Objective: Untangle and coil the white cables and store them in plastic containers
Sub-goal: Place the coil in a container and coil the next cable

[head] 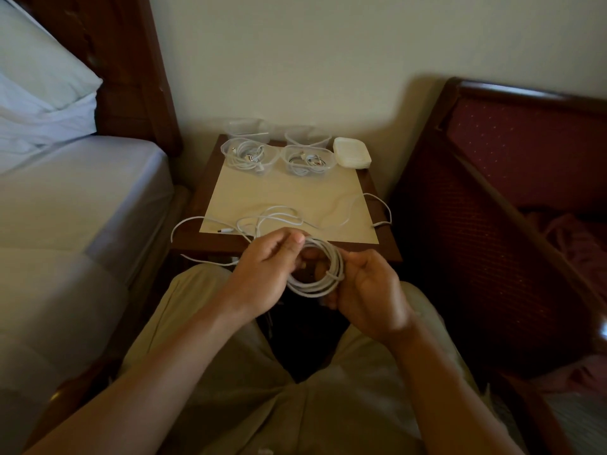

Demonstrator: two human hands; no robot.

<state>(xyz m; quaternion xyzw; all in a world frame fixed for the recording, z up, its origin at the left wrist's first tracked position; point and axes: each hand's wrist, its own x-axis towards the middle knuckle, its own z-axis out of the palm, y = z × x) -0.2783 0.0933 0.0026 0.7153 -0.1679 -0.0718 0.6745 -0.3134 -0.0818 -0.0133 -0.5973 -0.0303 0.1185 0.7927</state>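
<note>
The person is holding a coil of white cable [317, 270] in front of the worktop [387, 244], above the lap. The left hand [266, 274] is curling its fingers round the coil's left side, thumb and forefinger pinching a strand at the top. The right hand [364, 290] is gripping the coil's right edge. Loose cables [279, 218] are lying tangled on the worktop's pale mat [289, 195]. Two containers [248, 156] at the back are holding coiled cables, beside a stack of lids [351, 152].
</note>
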